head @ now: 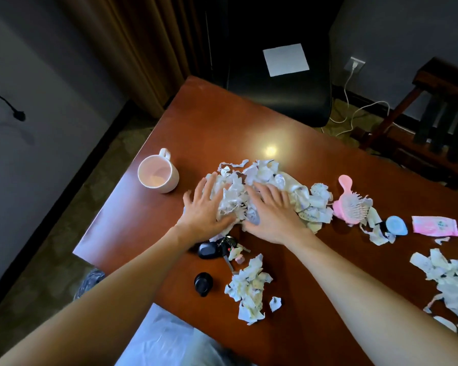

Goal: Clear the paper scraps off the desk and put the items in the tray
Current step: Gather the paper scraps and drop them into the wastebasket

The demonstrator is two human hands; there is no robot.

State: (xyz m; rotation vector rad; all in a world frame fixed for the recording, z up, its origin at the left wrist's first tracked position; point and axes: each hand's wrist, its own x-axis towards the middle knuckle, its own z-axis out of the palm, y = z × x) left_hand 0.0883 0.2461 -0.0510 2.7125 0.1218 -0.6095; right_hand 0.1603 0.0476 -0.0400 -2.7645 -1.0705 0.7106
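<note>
A big heap of torn white paper scraps lies in the middle of the reddish-brown desk. My left hand rests flat on the heap's left side with fingers spread. My right hand lies flat on its middle, fingers straight. Smaller scrap piles sit near the front edge and at the right. Loose items on the desk: a white mug, a pink hairbrush, a blue oval case, a pink wipes packet, a black key fob with keys, and a small black round object. No tray shows.
A black chair with a white paper sheet stands behind the desk. A clear plastic bag hangs below the front edge. A white cable runs from a wall socket along the floor. A dark wooden rack stands at the right.
</note>
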